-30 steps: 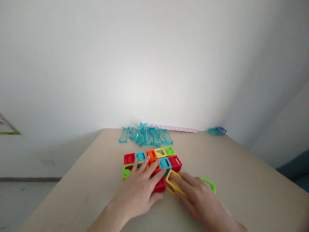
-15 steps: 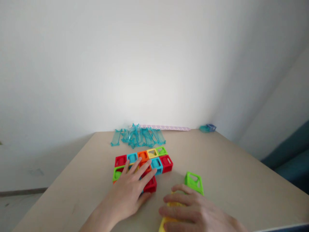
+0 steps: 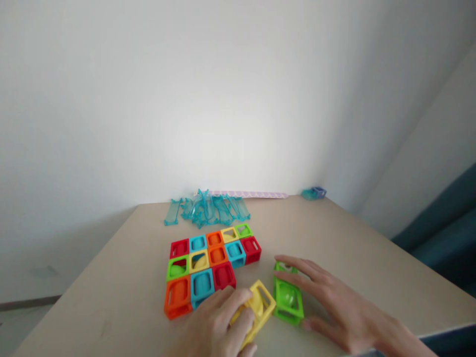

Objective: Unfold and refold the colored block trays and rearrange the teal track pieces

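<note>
My left hand (image 3: 219, 322) is closed around a yellow open-framed toy block (image 3: 265, 303), which is tilted and partly covered by the fingers. Just right of it lie green open-framed toy blocks (image 3: 288, 297), end to end. My right hand (image 3: 327, 297) reaches over these with its fingers stretched out; the fingertips are at the far block and the thumb is beside the near one. Beyond my left hand, a flat array of joined toy blocks (image 3: 217, 256) in red, blue, orange, yellow and green lies on the table. Its front right part is partly hidden by my left hand.
Behind the array, a pile of clear teal plastic pieces (image 3: 208, 210) lies near the wall. A long pale pink patterned strip (image 3: 256, 195) runs along the table's back edge. A small blue piece (image 3: 319, 192) stands at the back right corner. The beige table (image 3: 122, 277) meets white walls.
My left hand has left the array and moved toward me and right, taking hold of the yellow block. My right hand has let go of the yellow and shifted right to the green blocks.
</note>
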A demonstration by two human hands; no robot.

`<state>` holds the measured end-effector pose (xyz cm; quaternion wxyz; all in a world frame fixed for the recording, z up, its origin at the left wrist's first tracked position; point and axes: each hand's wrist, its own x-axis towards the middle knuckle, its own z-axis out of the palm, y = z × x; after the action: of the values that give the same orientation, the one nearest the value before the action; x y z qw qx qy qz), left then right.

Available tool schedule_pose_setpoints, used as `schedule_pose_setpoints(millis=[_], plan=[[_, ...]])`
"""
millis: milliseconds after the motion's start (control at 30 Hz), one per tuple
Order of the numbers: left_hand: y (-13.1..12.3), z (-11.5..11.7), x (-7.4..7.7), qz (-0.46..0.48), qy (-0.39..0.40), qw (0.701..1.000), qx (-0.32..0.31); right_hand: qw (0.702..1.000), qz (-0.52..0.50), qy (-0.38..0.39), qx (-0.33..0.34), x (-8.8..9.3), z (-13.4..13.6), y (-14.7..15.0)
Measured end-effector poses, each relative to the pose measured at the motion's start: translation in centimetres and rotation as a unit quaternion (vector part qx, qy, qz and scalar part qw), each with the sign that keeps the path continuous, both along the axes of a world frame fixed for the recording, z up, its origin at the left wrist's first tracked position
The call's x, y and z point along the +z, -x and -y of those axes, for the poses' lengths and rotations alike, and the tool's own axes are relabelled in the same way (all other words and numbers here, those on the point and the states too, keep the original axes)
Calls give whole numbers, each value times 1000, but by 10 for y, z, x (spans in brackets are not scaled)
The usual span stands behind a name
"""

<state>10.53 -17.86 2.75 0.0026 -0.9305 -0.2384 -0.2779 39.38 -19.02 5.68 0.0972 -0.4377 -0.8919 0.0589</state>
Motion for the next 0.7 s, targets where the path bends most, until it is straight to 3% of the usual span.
schedule_pose_setpoints(millis=[133, 300, 567, 700], plan=[[-5, 3, -17, 14, 10, 1000, 18, 996, -35, -54, -70, -14, 7, -2], [-9, 9, -32, 3, 10, 1000, 24, 981, -58, -108, -149, -33, 23, 17], [-14, 14, -32, 4, 42, 999, 19, 968, -101, -146, -177, -47, 31, 31], [-16, 12, -42, 21, 16, 999, 26, 962, -103, -161, -194, -52, 30, 31]])
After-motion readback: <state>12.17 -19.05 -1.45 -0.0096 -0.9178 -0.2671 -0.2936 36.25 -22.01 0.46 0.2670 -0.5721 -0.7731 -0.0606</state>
